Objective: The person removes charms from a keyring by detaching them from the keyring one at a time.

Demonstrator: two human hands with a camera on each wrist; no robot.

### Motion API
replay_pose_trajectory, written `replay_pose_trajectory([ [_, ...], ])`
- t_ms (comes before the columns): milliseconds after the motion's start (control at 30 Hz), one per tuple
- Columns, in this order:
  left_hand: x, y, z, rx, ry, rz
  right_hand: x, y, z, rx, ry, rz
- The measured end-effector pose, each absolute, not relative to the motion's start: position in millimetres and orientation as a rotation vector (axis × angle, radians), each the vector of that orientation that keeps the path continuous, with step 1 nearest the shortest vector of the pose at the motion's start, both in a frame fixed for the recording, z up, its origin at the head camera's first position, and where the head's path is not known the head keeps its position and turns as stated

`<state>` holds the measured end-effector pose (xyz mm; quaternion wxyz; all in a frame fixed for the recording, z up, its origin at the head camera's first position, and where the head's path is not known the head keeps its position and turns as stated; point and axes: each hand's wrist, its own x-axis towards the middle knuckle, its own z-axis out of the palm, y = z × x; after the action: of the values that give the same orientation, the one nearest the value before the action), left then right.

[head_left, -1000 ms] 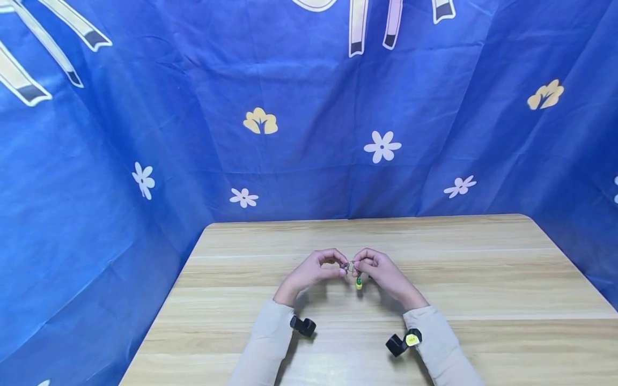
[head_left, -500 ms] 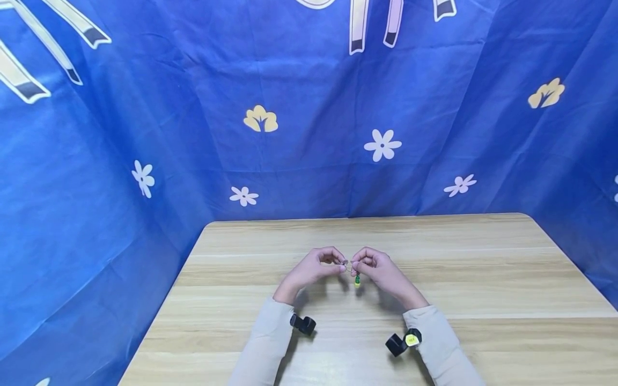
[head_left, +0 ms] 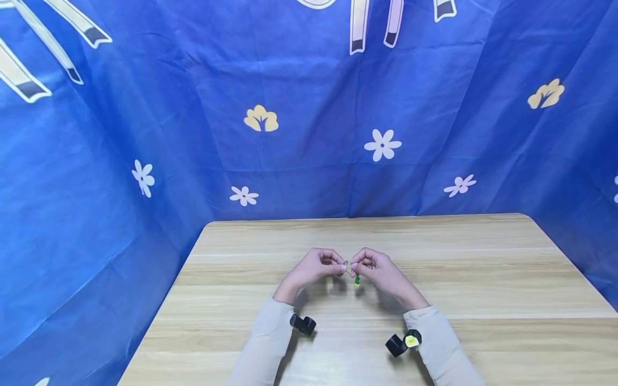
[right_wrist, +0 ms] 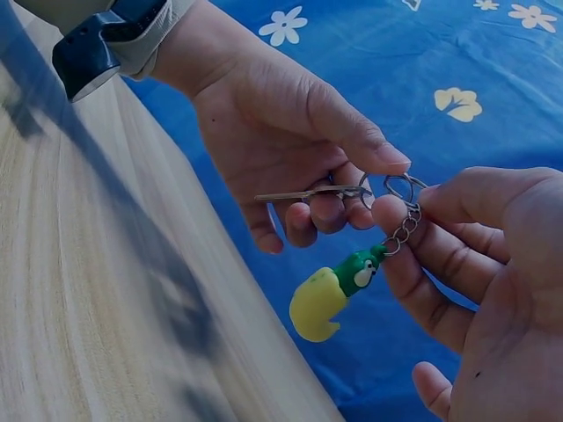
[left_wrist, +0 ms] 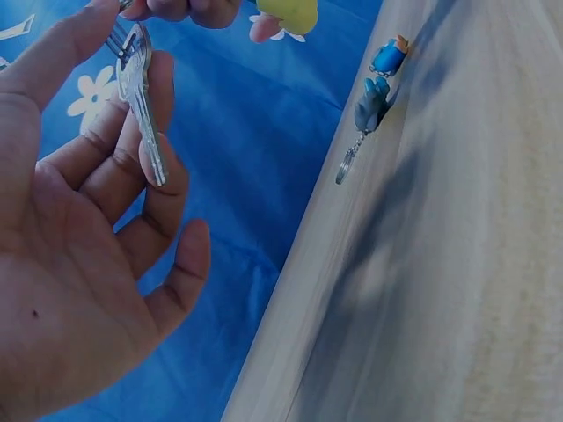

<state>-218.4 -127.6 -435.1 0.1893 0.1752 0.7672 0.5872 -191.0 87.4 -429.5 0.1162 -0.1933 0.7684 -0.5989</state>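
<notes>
Close together over the wooden table, both hands work at a metal key ring [right_wrist: 398,187]. My left hand [head_left: 309,273] pinches the ring's near part between thumb and index finger, and a silver key [left_wrist: 139,97] hangs across its curled fingers. Opposite it, my right hand [head_left: 383,273] pinches the ring and the top of a short chain [right_wrist: 405,227]. From that chain dangles a green and yellow figure keychain [right_wrist: 321,299], below the fingertips. Whether the key's loop is threaded on the ring cannot be told.
On the wooden table [head_left: 347,343] lie a grey-blue figure keychain [left_wrist: 371,105] with a metal ring and a blue figure [left_wrist: 389,56] with an orange part, seen in the left wrist view. A blue patterned cloth [head_left: 309,161] hangs behind and at the sides.
Both hands stay nearly in place, with small finger shifts. The fingertips have come slightly closer together, and the green and yellow keychain has swung a little left and up.
</notes>
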Motion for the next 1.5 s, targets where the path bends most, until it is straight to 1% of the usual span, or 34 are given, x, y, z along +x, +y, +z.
replay_pose_trajectory([
  [467,-219.3,-127.2,-434.8,0.441,2.162,1.66,-189.5,87.9,-426.5,-0.65,2.355,-1.676],
  [933,-219.5,-127.8,-432.3,0.452,2.179,1.625,-188.0,88.5,-422.5,-0.786,2.519,-1.589],
  [1200,-218.9,-127.6,-433.7,0.445,2.197,1.639,-186.9,88.4,-421.1,-0.815,2.581,-1.563],
  [1333,-218.2,-127.3,-433.3,0.45,2.186,1.679,-186.2,87.5,-420.0,-0.789,2.579,-1.577],
  [1500,-218.0,-126.2,-432.5,0.478,2.173,1.72,-186.0,87.5,-419.3,-0.684,2.549,-1.625],
])
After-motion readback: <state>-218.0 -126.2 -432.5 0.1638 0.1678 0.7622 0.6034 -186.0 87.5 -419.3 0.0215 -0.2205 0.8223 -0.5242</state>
